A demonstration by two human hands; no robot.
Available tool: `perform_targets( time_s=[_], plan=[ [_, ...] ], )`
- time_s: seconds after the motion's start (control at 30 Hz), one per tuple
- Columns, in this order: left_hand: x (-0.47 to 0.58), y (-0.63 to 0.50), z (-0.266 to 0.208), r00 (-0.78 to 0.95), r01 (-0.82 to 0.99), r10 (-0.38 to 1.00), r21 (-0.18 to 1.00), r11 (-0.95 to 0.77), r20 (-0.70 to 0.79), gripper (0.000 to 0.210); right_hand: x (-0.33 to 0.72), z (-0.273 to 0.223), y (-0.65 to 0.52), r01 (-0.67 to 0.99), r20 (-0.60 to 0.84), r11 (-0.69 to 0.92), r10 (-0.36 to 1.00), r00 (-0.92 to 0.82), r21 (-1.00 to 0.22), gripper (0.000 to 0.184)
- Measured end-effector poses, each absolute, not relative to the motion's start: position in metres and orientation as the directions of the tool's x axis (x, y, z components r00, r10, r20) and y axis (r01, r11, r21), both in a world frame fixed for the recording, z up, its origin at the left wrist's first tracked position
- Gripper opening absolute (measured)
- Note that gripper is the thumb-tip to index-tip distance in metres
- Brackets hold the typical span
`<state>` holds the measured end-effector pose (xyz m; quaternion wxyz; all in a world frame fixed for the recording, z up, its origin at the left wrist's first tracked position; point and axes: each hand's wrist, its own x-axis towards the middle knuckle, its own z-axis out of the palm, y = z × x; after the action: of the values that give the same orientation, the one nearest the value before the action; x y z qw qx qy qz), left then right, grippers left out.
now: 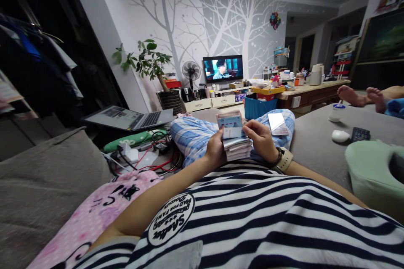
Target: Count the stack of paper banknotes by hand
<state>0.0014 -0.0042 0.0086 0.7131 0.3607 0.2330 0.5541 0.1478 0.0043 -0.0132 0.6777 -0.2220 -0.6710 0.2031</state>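
I lie back on a grey sofa in a striped shirt and blue plaid trousers. My left hand point(215, 148) grips a thick stack of cards point(234, 139) from the left, thumb on the top card. My right hand point(261, 138), with a beige watch at the wrist, holds the stack's right edge with fingers curled over the top. The uppermost card, white with pink and blue print, is tilted up. A phone point(277, 123) rests face up on my right knee, just right of the hands.
An open laptop point(132, 118) sits to the left, with tangled red cables point(151, 160) and a pink blanket point(104, 206) nearer. A white mouse point(341, 135), remote point(360, 134) and green pillow point(372, 168) lie right. Another person's bare feet point(362, 94) rest far right. A television point(222, 68) plays ahead.
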Motion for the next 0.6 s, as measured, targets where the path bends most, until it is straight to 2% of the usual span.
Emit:
perform_targets(
  time_s=[0.6],
  plan=[
    [-0.0002,-0.0009,0.005,0.28,-0.629,0.957,0.767,0.125,0.074,0.039,0.1469,-0.0136,-0.0007,0.006,0.833,0.833,0.553,0.001,-0.553,0.034]
  ],
)
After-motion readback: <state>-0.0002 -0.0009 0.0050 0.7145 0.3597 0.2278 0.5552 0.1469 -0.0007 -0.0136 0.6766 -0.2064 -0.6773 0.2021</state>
